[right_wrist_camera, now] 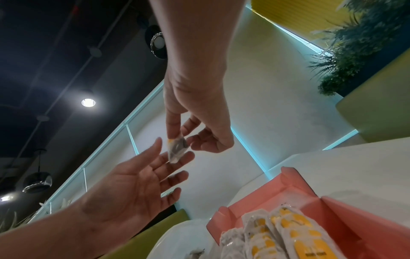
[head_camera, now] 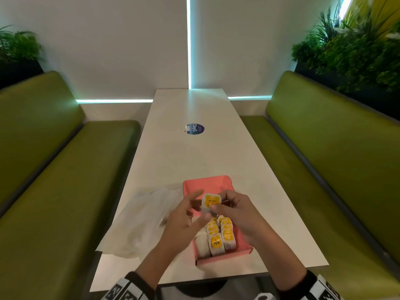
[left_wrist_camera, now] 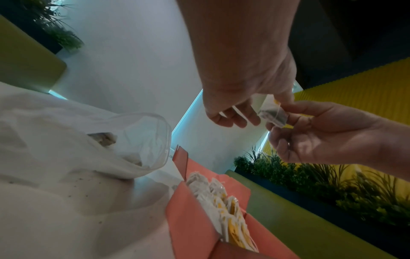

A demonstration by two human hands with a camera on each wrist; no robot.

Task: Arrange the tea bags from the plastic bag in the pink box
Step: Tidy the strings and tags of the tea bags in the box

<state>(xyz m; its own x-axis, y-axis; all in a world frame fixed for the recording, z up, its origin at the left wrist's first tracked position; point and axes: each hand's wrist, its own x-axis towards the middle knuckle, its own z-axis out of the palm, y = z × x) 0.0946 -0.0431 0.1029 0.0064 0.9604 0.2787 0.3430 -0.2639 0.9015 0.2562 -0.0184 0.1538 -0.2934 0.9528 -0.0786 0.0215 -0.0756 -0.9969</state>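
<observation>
We are midway through filling the pink box (head_camera: pixel 216 186), which sits on the tabletop (head_camera: pixel 194 152) at about 6 o'clock from the round blue sticker (head_camera: pixel 195 128). Our right hand (head_camera: pixel 239 210) pinches one tea bag (head_camera: pixel 211 202) between thumb and fingertips and holds it in the air above the middle of the box, while our left hand (head_camera: pixel 184 219) is released, fingers spread, its fingertips at the lower edge of that same tea bag. We judge this to be the handover or straightening step just before placing. The near half of the box already carries rows of tea bags (head_camera: pixel 218 237) standing on edge, and the far half, toward 12 o'clock, is bare pink, so the next move calls for lowering the held bag upright behind the last row with its yellow label facing like the others. The plastic bag (head_camera: pixel 142 217) lies crumpled at 9 o'clock of the box, just beside it. The head view shows the rows and the free space; the left wrist view alone looks into the open mouth of the plastic bag (left_wrist_camera: pixel 137 140), where more contents seem to remain, though we cannot tell how many. The right wrist view shows the open left palm (right_wrist_camera: pixel 124 189) under the held tea bag (right_wrist_camera: pixel 176 149) and the dark leaves inside it.
</observation>
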